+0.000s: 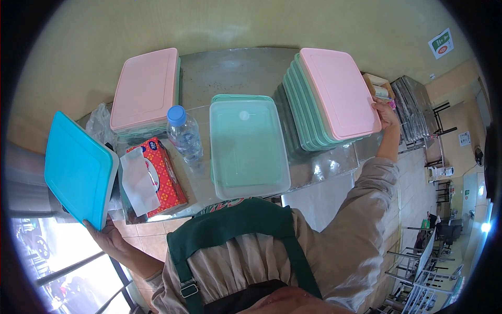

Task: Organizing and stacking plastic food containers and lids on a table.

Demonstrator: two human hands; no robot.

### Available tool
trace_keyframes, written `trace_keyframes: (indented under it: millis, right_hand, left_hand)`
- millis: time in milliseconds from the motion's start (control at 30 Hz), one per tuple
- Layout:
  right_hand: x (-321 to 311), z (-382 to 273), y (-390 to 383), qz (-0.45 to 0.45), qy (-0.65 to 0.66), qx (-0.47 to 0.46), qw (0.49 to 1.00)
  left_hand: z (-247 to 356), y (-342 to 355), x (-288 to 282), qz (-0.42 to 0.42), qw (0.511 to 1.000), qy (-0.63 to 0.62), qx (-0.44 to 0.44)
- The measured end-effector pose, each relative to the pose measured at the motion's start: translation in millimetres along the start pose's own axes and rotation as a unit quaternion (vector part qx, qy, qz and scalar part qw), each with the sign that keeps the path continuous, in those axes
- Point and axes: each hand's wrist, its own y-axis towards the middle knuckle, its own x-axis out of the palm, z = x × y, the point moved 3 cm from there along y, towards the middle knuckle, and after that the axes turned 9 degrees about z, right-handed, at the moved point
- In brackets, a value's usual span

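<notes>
At the far left a flat blue rectangular lid (81, 167) is tilted. My left hand (109, 238) pinches its near corner, fingers partly hidden below; whatever is under the lid I cannot make out. To the right, my right hand (387, 114) is closed on the near right edge of a pink lid (340, 94). That lid lies on top of a tall stack of green plastic containers (303, 110). Between my hands, a clear plastic container (250, 146) rests over green ones in the middle of the metal table.
Another pink lid (146, 89) tops a stack at the back left. Near it stand a water bottle with a blue cap (183, 136), a red tissue pack (159, 175) and a clear plastic bag (98, 124). Beyond the right stack is a wooden box (377, 86). The metal table (230, 68) meets the wall.
</notes>
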Motion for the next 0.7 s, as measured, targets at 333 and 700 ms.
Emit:
trace_keyframes:
  millis: [333,700]
  right_hand:
    - [-13,6,25,0.046,-0.053,0.018,0.997]
    - [2,-41,37,0.084,-0.127,-0.217,0.964]
  left_hand:
    - [-1,1,-1,0.017,1.0,0.01,0.003]
    - [10,-4,-6,0.024,0.999,-0.001,0.025]
